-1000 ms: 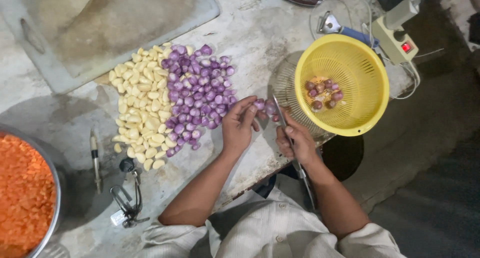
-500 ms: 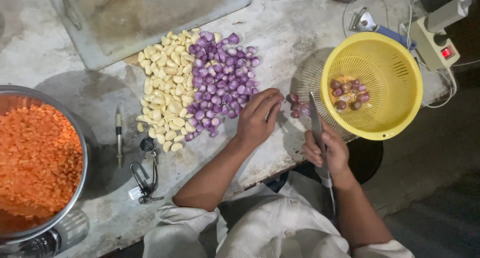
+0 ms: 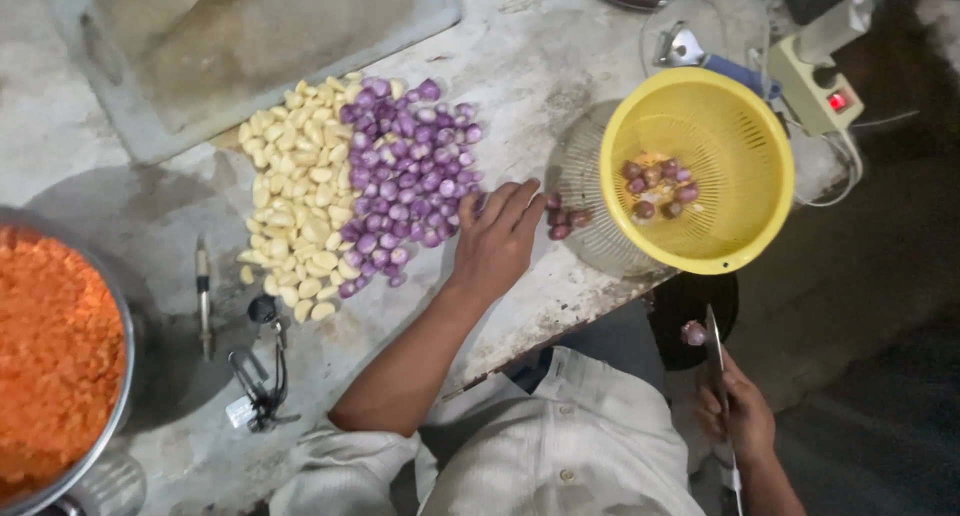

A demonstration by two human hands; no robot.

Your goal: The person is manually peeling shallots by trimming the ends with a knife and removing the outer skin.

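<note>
1. From my remote post I see the hands part: half a second ago both worked close together at the table edge, and now the right hand has dropped below the edge, toward the lap, while the left hand has slid out along the table toward the purple heap.

2. The left arm stretches forward across the grey table, palm down, fingers loosely spread and extended. It grips nothing. The fingertips rest at the right fringe of the pile of peeled shallots, and just beside them lie a few unpeeled shallots.

3. The right hand is closed around the handle of a knife, blade pointing up and away from the body. A single shallot sits against the blade near its tip; I cannot tell whether a finger also steadies it.

4. That shallot hangs off the table, below the yellow colander, which holds a small cluster of dark shallots and overlaps a wire basket.

5. Left of the purple heap lies a touching pile of peeled garlic cloves. A metal bowl of orange mash stands at the far left.
</note>
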